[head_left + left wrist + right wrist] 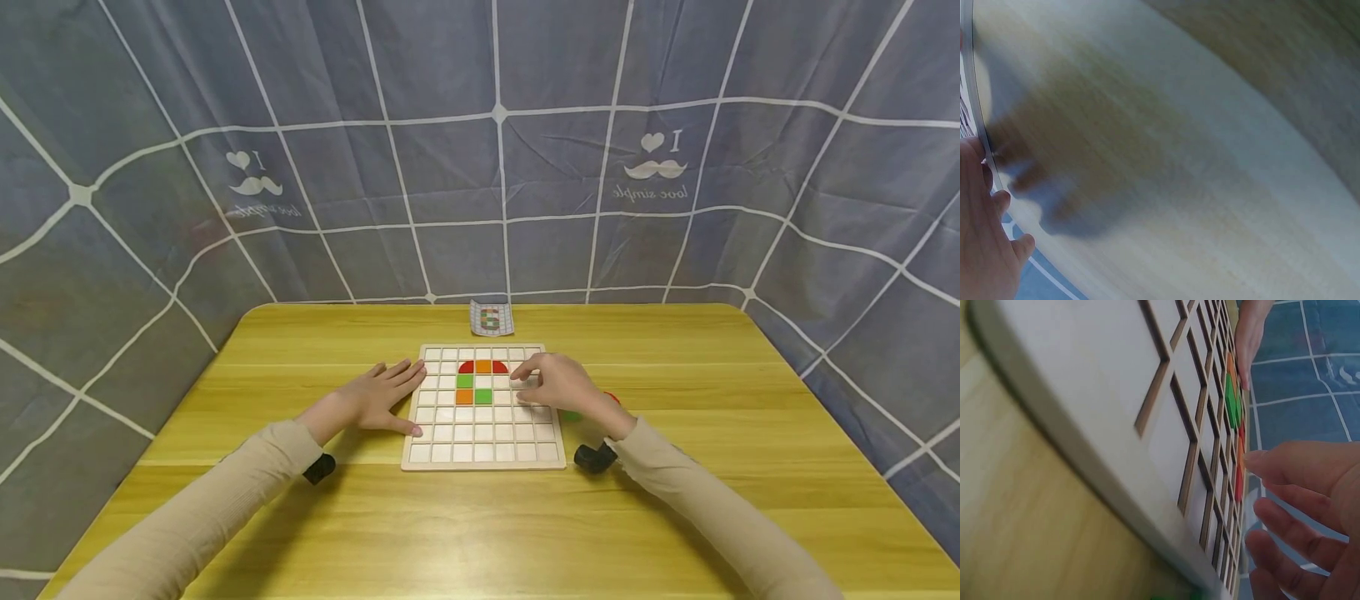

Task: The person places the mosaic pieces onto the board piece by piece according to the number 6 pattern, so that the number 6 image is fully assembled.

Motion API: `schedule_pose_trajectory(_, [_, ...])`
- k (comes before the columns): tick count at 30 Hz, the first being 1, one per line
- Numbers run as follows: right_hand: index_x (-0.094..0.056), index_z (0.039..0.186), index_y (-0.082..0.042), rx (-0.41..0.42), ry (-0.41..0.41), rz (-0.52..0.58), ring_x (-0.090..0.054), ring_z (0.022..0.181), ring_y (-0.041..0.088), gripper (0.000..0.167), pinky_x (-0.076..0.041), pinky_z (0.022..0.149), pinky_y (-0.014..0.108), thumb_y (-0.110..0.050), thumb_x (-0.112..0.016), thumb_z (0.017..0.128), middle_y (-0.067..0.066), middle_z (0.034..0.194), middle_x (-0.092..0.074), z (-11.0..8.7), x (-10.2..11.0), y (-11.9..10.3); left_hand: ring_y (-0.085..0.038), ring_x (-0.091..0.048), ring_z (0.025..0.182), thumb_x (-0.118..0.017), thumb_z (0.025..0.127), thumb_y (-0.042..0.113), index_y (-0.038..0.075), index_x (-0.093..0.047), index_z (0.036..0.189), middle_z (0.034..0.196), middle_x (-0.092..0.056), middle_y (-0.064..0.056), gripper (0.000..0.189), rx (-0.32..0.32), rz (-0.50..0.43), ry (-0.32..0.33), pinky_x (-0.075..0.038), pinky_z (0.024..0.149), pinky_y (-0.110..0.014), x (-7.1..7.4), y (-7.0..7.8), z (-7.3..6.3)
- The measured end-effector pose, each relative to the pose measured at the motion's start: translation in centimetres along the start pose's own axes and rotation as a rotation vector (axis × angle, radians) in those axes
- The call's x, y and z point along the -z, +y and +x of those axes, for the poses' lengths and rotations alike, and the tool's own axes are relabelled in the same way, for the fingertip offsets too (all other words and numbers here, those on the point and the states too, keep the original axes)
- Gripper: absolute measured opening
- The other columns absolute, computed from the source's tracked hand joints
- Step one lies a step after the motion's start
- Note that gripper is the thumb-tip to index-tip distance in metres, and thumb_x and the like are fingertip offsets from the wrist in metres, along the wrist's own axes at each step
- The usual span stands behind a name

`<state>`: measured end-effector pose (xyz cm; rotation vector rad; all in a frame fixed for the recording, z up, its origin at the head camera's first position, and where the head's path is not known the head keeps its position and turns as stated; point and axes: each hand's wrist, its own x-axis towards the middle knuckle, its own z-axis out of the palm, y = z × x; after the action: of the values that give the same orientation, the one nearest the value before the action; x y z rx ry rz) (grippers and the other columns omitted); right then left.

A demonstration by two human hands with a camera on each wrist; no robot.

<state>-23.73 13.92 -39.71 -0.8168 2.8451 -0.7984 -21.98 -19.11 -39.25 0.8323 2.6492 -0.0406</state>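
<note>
A white grid board (483, 454) with a pale wooden frame lies on the table. Set in its upper cells are a red rounded tile (467, 367), an orange tile (483, 367) and another red rounded tile (500, 367) in one row. Below them are a green tile (465, 381), an orange tile (464, 397) and a second green tile (483, 397). My left hand (378, 398) rests at the board's left edge, fingers spread. My right hand (558, 383) hovers above the board's right side; the right wrist view shows its thumb and fingers (1291, 531) apart, nothing between them.
A small printed card (491, 318) with a coloured grid pattern lies behind the board. Partly hidden under my right wrist are a green piece (572, 415) and a red piece (613, 397) on the wooden table (480, 533). A grey checked curtain (450, 175) hangs behind the table.
</note>
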Motion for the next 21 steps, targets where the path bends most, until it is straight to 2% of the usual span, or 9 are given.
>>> schedule_pose_trajectory(9, [-0.074, 0.107, -0.014, -0.012, 0.029, 0.021, -0.054, 0.058, 0.005, 0.027, -0.04, 0.05, 0.023, -0.024, -0.075, 0.082, 0.0, 0.096, -0.071, -1.8, 1.1, 1.8, -0.033, -0.005, 0.15, -0.049, 0.084, 0.073, 0.011, -0.009, 0.156, 0.163, -0.002, -0.01, 0.104, 0.01, -0.015, 0.003, -0.007, 0.12, -0.058, -0.2, -0.1, -0.2])
schedule_pose_trajectory(14, [-0.075, 0.105, -0.014, -0.031, 0.062, -0.001, -0.051, 0.059, 0.005, 0.027, -0.039, 0.051, 0.023, -0.024, -0.076, 0.08, 0.003, 0.094, -0.07, -2.6, 1.8, 2.8, -0.033, -0.005, 0.15, -0.049, 0.084, 0.073, 0.011, -0.009, 0.156, 0.163, -0.003, -0.01, 0.104, 0.013, -0.018, 0.009, -0.007, 0.119, -0.058, -0.2, -0.1, -0.2])
schedule_pose_trajectory(21, [-0.075, 0.102, -0.014, -0.075, 0.078, 0.038, -0.054, 0.058, 0.007, 0.025, -0.041, 0.052, 0.024, -0.024, -0.078, 0.079, 0.003, 0.097, -0.072, -3.9, 2.7, 4.1, -0.033, -0.005, 0.15, -0.049, 0.084, 0.073, 0.011, -0.009, 0.156, 0.163, -0.003, -0.01, 0.104, 0.013, -0.016, 0.011, -0.008, 0.119, -0.058, -0.2, -0.3, -0.2])
